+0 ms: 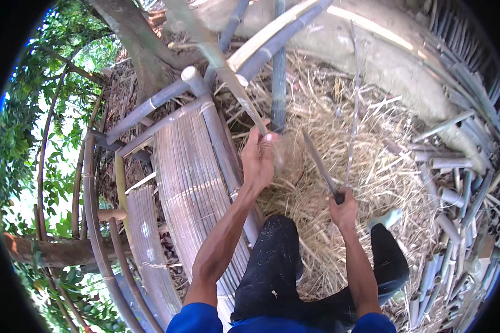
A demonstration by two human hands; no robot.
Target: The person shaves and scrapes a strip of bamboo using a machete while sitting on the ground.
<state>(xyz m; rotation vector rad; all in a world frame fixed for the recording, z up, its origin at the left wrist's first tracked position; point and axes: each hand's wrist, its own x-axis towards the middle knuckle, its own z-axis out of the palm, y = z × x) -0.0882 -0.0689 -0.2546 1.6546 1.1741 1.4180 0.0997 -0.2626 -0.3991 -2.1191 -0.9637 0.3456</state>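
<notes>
My left hand (259, 161) is closed around the near end of a long split bamboo strip (228, 72). The strip slants up and away to the left, its far part blurred. In my right hand (344, 210) is the dark handle of a long-bladed knife (320, 164). The blade points up and to the left, apart from the strip. Below the left hand the air is slightly smeared by motion. My left forearm passes over a bamboo slat bench (191, 161).
Straw and bamboo shavings (316, 244) cover the ground around my legs. Cut bamboo pieces (450, 222) lie heaped at the right. Bamboo poles (283, 41) stand and lean ahead, near a tree trunk (133, 44). A bamboo railing (91, 205) and green leaves are at the left.
</notes>
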